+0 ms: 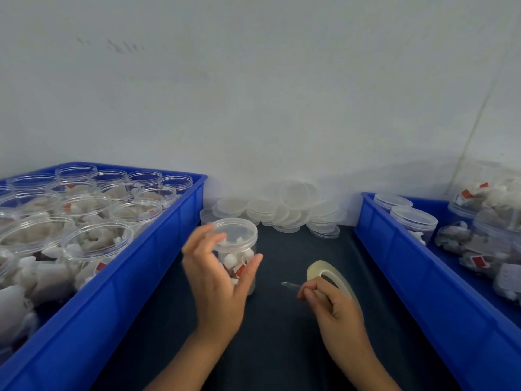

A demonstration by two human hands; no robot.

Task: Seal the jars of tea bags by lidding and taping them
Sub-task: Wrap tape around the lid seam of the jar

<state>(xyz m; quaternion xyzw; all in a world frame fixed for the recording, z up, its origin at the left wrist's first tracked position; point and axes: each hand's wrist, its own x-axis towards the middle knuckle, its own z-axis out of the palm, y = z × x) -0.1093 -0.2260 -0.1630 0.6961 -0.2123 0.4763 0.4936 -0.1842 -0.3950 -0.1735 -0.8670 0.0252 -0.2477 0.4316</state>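
A clear jar of tea bags (239,249) with a translucent lid on top stands on the dark table mat between the two crates. My left hand (217,275) is cupped around its near side with fingers spread and relaxed; whether they touch the jar is unclear. My right hand (329,303) grips a roll of clear tape (328,273) to the right of the jar, and its fingertips pinch a short free end of tape (290,286) that points left toward the jar.
A blue crate (158,266) on the left holds several open jars of tea bags. A blue crate (400,263) on the right holds lidded jars and loose tea bags. Loose lids (282,210) are piled against the white wall.
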